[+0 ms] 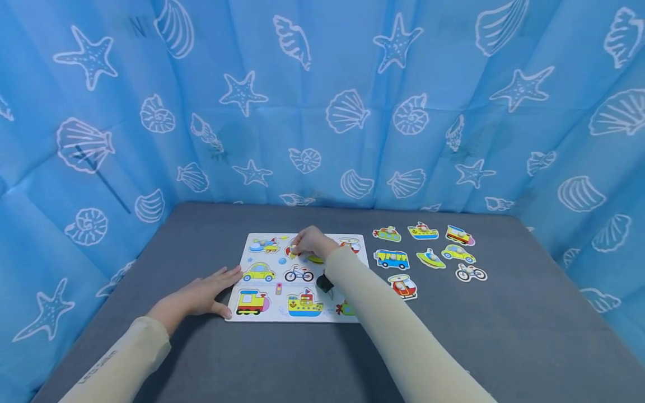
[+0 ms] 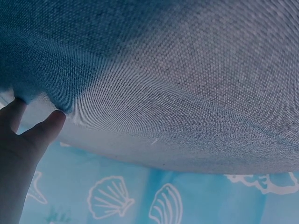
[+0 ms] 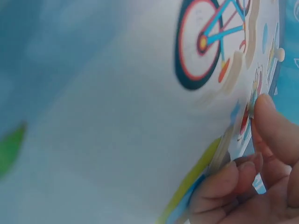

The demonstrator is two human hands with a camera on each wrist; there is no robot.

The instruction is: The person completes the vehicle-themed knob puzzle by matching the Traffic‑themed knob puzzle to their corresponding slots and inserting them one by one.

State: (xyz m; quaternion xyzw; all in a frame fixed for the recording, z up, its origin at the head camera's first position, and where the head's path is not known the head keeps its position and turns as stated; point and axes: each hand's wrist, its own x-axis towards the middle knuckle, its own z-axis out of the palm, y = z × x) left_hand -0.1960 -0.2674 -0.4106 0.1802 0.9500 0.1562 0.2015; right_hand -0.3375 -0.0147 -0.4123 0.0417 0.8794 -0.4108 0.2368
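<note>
A white vehicle puzzle board [image 1: 262, 302] lies on the grey table. My right hand [image 1: 313, 243] reaches over its upper middle and pinches a small red-and-yellow puzzle piece [image 1: 289, 252], partly hidden by the fingers. In the right wrist view, thumb and fingertips meet at this piece [image 3: 244, 120], close against the board. An airplane piece [image 1: 264, 245] sits at the board's upper left, its knob [image 3: 280, 54] sticking out. With fingers extended, my left hand [image 1: 204, 294] rests at the left edge, thumb by the lower left corner. Printed bicycle [image 1: 299, 273] and ship [image 1: 304, 303] show below my right hand.
Several loose pieces lie right of the board, among them a bus [image 1: 392, 259], a helicopter [image 1: 403, 286], a train [image 1: 460, 235] and a bicycle [image 1: 471, 272]. My right forearm covers the board's right part. A blue shell-patterned curtain [image 1: 312, 140] hangs behind the table.
</note>
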